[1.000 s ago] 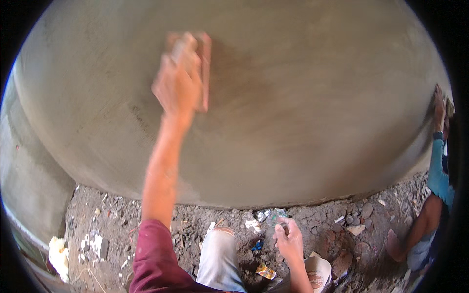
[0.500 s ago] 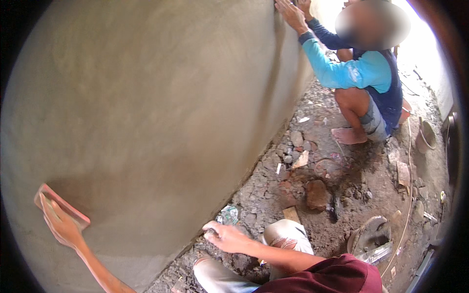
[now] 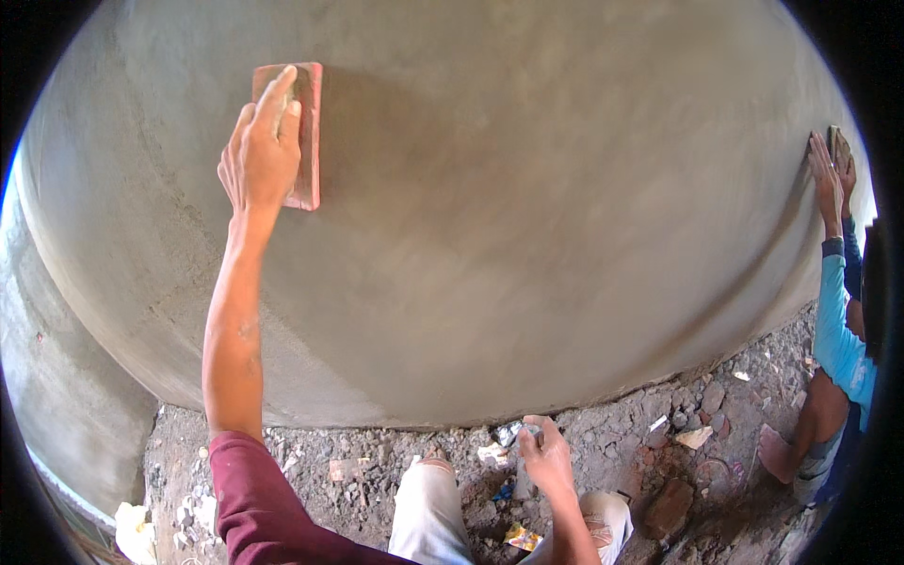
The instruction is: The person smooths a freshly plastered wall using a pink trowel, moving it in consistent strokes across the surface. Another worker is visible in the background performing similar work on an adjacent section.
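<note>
My left hand (image 3: 260, 158) is wrapped round the grip of a reddish rectangular plastering float (image 3: 310, 141). The float rests upright against the grey plastered wall (image 3: 527, 217), left of centre and high up, with my left arm stretched out to it. Low in the picture, my right hand (image 3: 548, 459) hangs in front of the wall's foot, near my right knee. Its fingers are curled in with the thumb near them; what lies in them, if anything, I cannot make out.
At the far right a co-worker in a light-blue sleeve (image 3: 833, 311) presses both hands to the same wall, with a flat tool (image 3: 834, 141) there. Rubble ground (image 3: 377, 471) runs along the wall's foot, with a brick-like block (image 3: 669, 507) and scraps. Another wall section (image 3: 75, 377) stands at left.
My left hand has moved the float up the wall and to the right. The view has turned left, so the co-worker now sits at the right rim. My right hand stays low near my knees.
</note>
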Motion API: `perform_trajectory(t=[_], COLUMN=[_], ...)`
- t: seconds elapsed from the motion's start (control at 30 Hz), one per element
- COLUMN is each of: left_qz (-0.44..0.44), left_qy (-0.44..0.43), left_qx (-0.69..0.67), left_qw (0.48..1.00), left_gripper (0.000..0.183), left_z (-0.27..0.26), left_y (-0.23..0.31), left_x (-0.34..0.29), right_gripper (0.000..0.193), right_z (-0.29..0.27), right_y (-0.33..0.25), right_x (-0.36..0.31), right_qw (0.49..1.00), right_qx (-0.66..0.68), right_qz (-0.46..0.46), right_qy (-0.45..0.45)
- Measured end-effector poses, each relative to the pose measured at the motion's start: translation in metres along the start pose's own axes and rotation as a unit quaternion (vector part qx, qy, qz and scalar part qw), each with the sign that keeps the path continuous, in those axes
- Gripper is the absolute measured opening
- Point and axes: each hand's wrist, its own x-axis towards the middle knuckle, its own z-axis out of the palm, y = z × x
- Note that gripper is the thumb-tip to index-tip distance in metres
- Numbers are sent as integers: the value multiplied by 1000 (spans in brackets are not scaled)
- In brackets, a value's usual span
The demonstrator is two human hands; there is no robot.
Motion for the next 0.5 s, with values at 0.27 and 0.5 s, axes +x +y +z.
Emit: perform_trajectory(t=[0.27, 0.5], left_qz=[-134, -80], left_qy=[-85, -21], left_qx=[113, 32], left_qw=[981, 996], left_gripper=[41, 38], left_z=[-6, -13], left_y=[47, -2], left_x=[107, 24], right_gripper=[33, 35], right_z=[-3, 2], right_y=[29, 15], right_x=[10, -13], right_qw=[999, 998], right_qx=[-28, -58], right_qz=[-14, -11], right_qy=[43, 5])
